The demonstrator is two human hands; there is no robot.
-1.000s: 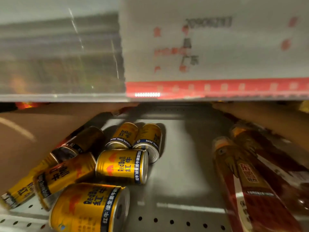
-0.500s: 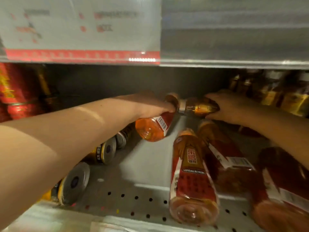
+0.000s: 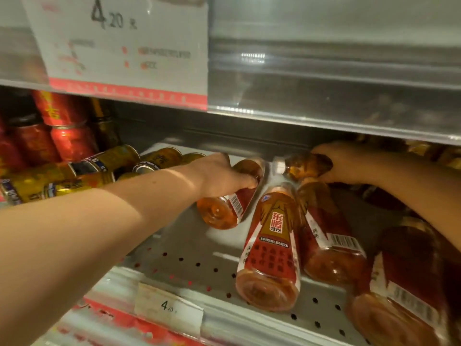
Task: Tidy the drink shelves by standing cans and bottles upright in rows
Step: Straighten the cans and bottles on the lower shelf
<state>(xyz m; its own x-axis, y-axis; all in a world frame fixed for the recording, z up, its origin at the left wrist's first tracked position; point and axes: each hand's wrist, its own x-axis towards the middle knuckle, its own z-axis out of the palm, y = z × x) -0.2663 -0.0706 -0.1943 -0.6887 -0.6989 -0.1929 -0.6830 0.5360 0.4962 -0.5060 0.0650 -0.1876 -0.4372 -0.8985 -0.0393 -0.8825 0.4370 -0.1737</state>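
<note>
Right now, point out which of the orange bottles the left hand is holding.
The leftmost bottle, the one lying nearest the cans; the left hand grips its upper part. The right hand holds a different one, the white-capped bottle.

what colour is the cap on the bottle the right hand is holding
White: the cap of the bottle that the right hand grips, seen in the head view.
</note>
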